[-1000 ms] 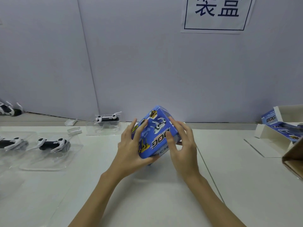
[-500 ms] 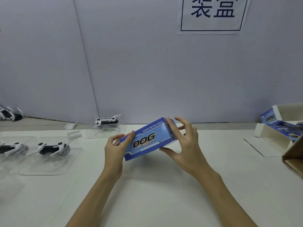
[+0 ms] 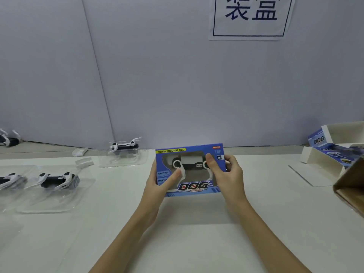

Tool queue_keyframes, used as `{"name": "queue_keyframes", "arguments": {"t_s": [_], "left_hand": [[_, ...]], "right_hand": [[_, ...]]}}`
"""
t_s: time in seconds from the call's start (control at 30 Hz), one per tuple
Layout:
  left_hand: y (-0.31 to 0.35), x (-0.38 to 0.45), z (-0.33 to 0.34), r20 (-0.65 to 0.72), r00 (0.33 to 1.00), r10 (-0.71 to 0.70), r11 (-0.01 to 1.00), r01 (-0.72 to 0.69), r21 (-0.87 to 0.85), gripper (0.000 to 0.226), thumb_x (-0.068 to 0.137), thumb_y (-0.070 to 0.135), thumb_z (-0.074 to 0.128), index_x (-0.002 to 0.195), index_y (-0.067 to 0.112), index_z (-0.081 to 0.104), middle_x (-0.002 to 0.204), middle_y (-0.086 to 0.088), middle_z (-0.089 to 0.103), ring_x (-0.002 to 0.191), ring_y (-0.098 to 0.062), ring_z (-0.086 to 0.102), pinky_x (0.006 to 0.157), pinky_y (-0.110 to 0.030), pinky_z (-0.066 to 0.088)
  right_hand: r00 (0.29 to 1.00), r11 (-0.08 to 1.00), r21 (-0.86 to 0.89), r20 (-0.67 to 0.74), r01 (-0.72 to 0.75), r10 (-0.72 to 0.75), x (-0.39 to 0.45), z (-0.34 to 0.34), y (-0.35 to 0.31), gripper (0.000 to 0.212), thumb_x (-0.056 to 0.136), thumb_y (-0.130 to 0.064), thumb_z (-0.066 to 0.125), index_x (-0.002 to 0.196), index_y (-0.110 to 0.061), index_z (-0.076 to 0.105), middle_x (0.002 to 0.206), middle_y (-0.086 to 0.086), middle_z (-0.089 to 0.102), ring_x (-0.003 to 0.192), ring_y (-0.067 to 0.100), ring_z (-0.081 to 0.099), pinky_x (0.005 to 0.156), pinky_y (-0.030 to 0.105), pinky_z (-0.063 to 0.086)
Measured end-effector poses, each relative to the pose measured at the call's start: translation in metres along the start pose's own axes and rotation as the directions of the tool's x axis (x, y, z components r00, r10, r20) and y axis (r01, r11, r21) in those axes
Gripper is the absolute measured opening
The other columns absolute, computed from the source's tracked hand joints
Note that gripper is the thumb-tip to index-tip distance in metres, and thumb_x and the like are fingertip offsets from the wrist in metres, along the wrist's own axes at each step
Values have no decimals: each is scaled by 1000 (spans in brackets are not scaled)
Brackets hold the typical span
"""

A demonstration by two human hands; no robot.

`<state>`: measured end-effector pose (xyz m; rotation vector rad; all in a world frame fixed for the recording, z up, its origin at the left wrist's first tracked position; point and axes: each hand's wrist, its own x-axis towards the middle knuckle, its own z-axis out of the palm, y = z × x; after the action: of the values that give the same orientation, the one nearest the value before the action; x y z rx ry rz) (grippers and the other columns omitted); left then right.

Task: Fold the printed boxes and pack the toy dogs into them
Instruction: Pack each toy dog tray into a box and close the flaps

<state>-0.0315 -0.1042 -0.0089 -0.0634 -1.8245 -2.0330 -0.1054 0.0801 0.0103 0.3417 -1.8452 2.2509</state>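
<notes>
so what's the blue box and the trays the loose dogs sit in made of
The blue box looks like thin printed cardboard with a slightly glossy finish: crisp folded edges, and a window through which a toy dog shows. Whether clear film covers the window cannot be told. The trays look like thin clear moulded plastic: see-through, with pale glare along their edges.

We hold our left hand [image 3: 157, 186] and right hand [image 3: 226, 174] raised, forearms converging, thumbs forward, fingers curled in a grip.
</notes>
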Motion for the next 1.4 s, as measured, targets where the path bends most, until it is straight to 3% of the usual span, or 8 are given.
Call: {"name": "queue_keyframes", "arguments": {"t_s": [0.2, 0.4, 0.63, 0.87, 1.03, 1.13, 1.3, 1.4], "left_hand": [[8, 5, -13, -8, 999, -42, 998, 42, -43, 60, 75, 52, 90, 129, 39, 66, 125, -3, 74, 111, -26, 74, 84, -29, 61], [9, 10, -35, 77, 980, -185, 982, 187, -15, 51, 78, 50, 86, 123, 35, 70, 121, -8, 74, 98, -28, 76, 66, -33, 60], [-4, 14, -36, -16, 986, -164, 984, 162, -75, 59, 85, 48, 75, 133, 16, 64, 123, -12, 74, 101, -31, 74, 87, -47, 55], [-9, 20, -31, -157, 968, -198, 963, 162, -213, 59, 92, 58, 57, 131, 15, 67, 130, -15, 66, 117, -34, 68, 94, -52, 53], [-14, 22, -38, -258, 957, -132, 983, 94, -154, 55, 90, 60, 58, 117, 13, 73, 124, -14, 69, 108, -33, 67, 86, -51, 54], [-16, 24, -42, -253, 957, -142, 985, 112, -129, 56, 88, 62, 60, 112, 13, 75, 115, -9, 73, 101, -30, 69, 84, -50, 55], [-25, 24, -42, -280, 955, -95, 995, 92, -26, 44, 101, 49, 56, 105, 11, 77, 108, -6, 76, 95, -29, 69, 77, -45, 55], [-26, 26, -43, -305, 950, -68, 998, 67, -12, 39, 104, 43, 56, 103, 10, 77, 107, -6, 76, 93, -28, 68, 76, -44, 56]], "right_hand": [[999, 994, -102, 34, 46, -42, 1, -2, 3, 55, 70, -64, 77, 105, -23, 66, 90, -4, 78, 80, 13, 75, 56, 20, 55], [938, 938, -310, 252, -154, 237, 12, -16, -9, 67, 78, -78, 54, 122, -28, 58, 95, 0, 79, 88, 21, 76, 77, 36, 61], [854, 870, -458, 363, -185, 373, 23, -48, -22, 58, 92, -71, 59, 114, -18, 63, 102, 10, 77, 79, 15, 73, 65, 27, 46], [976, 971, -101, -42, -215, 212, 41, -83, -46, 67, 88, -57, 73, 97, 9, 71, 85, 22, 74, 69, 22, 71, 60, 28, 58], [876, 860, 496, -461, 121, 142, 52, -113, -58, 53, 90, -51, 74, 109, -5, 59, 93, 13, 69, 85, 24, 74, 83, 42, 65], [834, 728, 610, -544, 313, 97, 59, -127, -54, 64, 91, -38, 76, 138, -8, 45, 127, 10, 66, 114, 21, 70, 85, 35, 63], [836, 976, 196, -519, -90, 181, 62, -129, -19, 23, 102, -7, 59, 125, -6, 64, 118, 6, 67, 105, 22, 66, 80, 31, 57], [895, 871, -413, -442, -266, 64, 69, -124, 6, 31, 99, -7, 54, 126, -4, 69, 135, 16, 63, 121, 31, 59, 98, 38, 50]]}}
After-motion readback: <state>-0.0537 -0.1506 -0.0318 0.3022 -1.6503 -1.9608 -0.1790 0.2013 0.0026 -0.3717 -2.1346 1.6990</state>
